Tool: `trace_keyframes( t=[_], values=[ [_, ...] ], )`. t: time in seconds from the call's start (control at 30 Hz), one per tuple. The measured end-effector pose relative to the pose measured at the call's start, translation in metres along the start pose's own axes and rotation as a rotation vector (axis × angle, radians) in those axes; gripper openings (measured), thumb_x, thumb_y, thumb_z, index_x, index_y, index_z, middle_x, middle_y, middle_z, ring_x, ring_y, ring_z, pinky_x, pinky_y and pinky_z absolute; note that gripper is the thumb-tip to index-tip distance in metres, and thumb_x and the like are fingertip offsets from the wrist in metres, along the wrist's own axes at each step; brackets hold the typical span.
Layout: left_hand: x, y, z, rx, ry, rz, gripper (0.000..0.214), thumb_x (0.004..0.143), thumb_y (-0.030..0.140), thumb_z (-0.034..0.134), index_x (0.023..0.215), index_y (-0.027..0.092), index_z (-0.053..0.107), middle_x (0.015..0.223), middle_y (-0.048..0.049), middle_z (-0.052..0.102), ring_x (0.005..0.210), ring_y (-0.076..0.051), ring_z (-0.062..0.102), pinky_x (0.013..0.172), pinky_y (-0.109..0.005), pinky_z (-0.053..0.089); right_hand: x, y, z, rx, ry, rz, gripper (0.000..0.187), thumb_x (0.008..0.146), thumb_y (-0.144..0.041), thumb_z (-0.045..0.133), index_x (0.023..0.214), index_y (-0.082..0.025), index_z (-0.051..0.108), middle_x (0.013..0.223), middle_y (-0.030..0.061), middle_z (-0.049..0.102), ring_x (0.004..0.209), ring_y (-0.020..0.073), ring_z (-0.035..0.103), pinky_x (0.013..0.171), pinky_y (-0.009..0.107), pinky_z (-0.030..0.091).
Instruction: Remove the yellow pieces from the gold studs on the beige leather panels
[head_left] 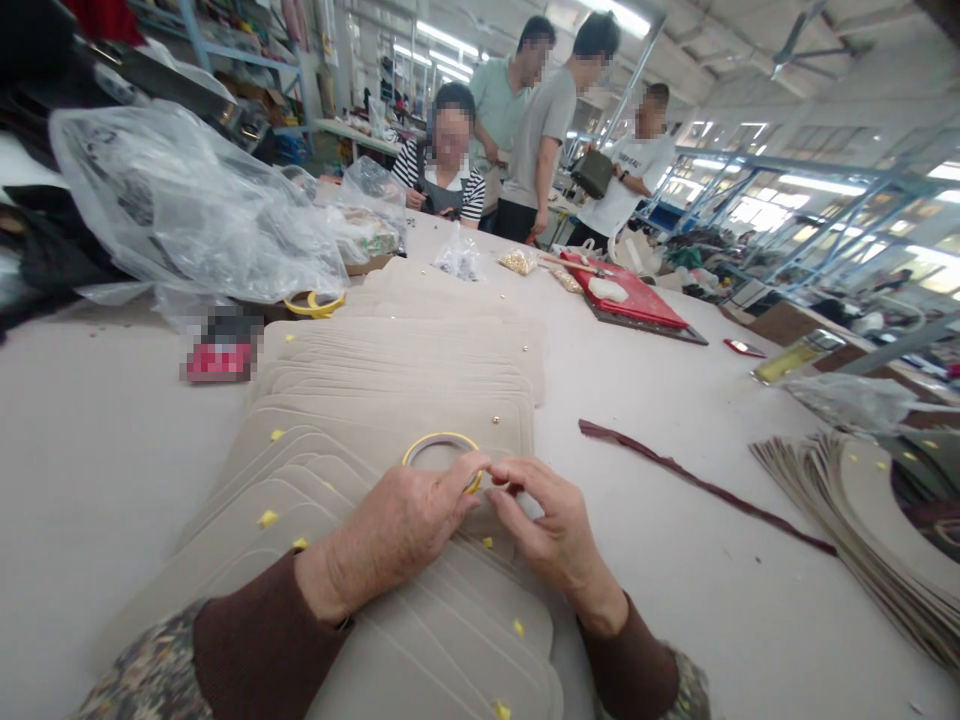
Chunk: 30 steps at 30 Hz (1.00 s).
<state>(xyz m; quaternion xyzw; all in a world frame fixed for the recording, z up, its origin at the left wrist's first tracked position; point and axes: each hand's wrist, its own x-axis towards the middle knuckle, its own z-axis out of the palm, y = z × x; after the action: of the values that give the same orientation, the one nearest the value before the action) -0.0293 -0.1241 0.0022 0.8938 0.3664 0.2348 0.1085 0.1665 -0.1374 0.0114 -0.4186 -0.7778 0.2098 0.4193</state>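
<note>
My left hand [405,525] is closed around a narrow roll of yellow tape [442,438], held on edge above the fabric panels. Thumb and forefinger of my right hand [546,520] come together at the roll's right side, close to the left fingertips; whatever they pinch is too small to make out. Under both hands lies a fanned stack of beige panels [390,360] with rounded corners. Small bits of yellow tape [268,518] stick to several of them, and a small metal stud [496,420] shows on one panel.
A second tape roll [315,304] lies beside a clear plastic bag [195,200]. On the right are a dark red strip [705,482], a bundle of panels [847,500], a bottle [799,357] and a red board [630,292]. Several people are across the table.
</note>
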Motion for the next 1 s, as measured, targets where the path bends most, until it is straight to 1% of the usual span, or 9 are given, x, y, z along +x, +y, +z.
trace_keyframes(
  t=[0.17,0.3,0.4,0.5,0.63,0.7,0.8,0.87,1.0],
  values=[
    [0.000,-0.002,0.003,0.017,0.015,0.016,0.024,0.099,0.025,0.037,0.122,0.019,0.041,0.086,-0.0020,0.070,0.071,-0.017,0.069,0.055,-0.027,0.045,0.000,0.004,0.007,-0.154,-0.042,-0.077,0.018,0.089,-0.013,0.050,0.089,-0.020,0.066,0.080,0.0047,0.069,0.077,0.0156,0.065,0.072,0.027,0.052],
    [0.001,-0.002,0.004,-0.005,0.018,-0.013,0.018,0.099,0.023,0.038,0.114,0.021,0.048,0.089,-0.0013,0.070,0.073,-0.015,0.068,0.057,-0.026,0.043,-0.001,0.003,0.011,-0.290,0.036,-0.088,0.018,0.086,-0.014,0.049,0.083,-0.020,0.066,0.069,0.0028,0.067,0.064,0.0140,0.062,0.064,0.025,0.050],
    [0.002,0.001,0.003,-0.020,0.061,-0.028,0.014,0.098,0.020,0.038,0.101,0.020,0.052,0.082,-0.0001,0.068,0.071,-0.015,0.066,0.057,-0.026,0.041,-0.001,0.000,0.012,-0.297,0.095,-0.061,0.017,0.084,-0.014,0.051,0.081,-0.019,0.067,0.067,0.0028,0.067,0.059,0.0128,0.061,0.061,0.024,0.049],
    [0.004,0.004,0.001,-0.014,0.120,-0.009,0.017,0.096,0.015,0.038,0.089,0.020,0.052,0.073,0.0011,0.064,0.067,-0.013,0.062,0.057,-0.025,0.040,0.001,-0.005,0.013,-0.228,0.115,0.067,0.016,0.081,-0.016,0.052,0.078,-0.019,0.068,0.066,0.0023,0.068,0.056,0.0122,0.060,0.059,0.024,0.049],
    [0.006,0.005,0.004,-0.007,0.172,0.004,0.017,0.095,0.014,0.039,0.086,0.020,0.052,0.072,0.0016,0.061,0.064,-0.013,0.059,0.056,-0.025,0.040,0.005,-0.009,0.017,0.088,0.103,0.403,0.013,0.078,-0.024,0.056,0.072,-0.017,0.066,0.057,-0.0002,0.064,0.047,0.0109,0.055,0.047,0.022,0.045],
    [0.006,0.006,0.006,-0.023,0.206,0.025,0.017,0.095,0.014,0.038,0.087,0.020,0.052,0.073,0.0018,0.061,0.065,-0.013,0.059,0.057,-0.025,0.041,0.007,-0.006,0.017,0.247,0.106,0.562,0.014,0.076,-0.028,0.059,0.069,-0.016,0.064,0.050,-0.0022,0.059,0.041,0.0101,0.052,0.042,0.020,0.043],
    [0.005,0.007,0.007,-0.014,0.220,0.030,0.016,0.096,0.015,0.038,0.088,0.020,0.051,0.074,0.0013,0.061,0.067,-0.013,0.059,0.060,-0.024,0.043,0.009,0.009,0.011,0.326,0.154,0.681,0.017,0.073,-0.031,0.064,0.069,-0.015,0.063,0.048,-0.0033,0.058,0.039,0.0100,0.052,0.040,0.021,0.043],
    [0.004,0.007,0.007,0.054,0.143,0.000,0.015,0.096,0.015,0.039,0.088,0.019,0.051,0.074,0.0006,0.061,0.069,-0.014,0.059,0.061,-0.025,0.044,0.009,0.019,0.005,0.343,0.147,0.725,0.021,0.072,-0.035,0.068,0.071,-0.014,0.065,0.051,-0.0018,0.060,0.040,0.0102,0.053,0.041,0.021,0.045],
    [0.004,0.006,0.006,0.188,-0.084,-0.047,0.010,0.092,0.012,0.046,0.089,0.021,0.051,0.079,-0.0006,0.061,0.073,-0.017,0.059,0.062,-0.027,0.046,0.006,0.030,-0.001,0.350,0.053,0.745,0.031,0.074,-0.042,0.070,0.080,-0.012,0.070,0.059,0.0020,0.066,0.046,0.0108,0.057,0.046,0.023,0.049]
  ],
)
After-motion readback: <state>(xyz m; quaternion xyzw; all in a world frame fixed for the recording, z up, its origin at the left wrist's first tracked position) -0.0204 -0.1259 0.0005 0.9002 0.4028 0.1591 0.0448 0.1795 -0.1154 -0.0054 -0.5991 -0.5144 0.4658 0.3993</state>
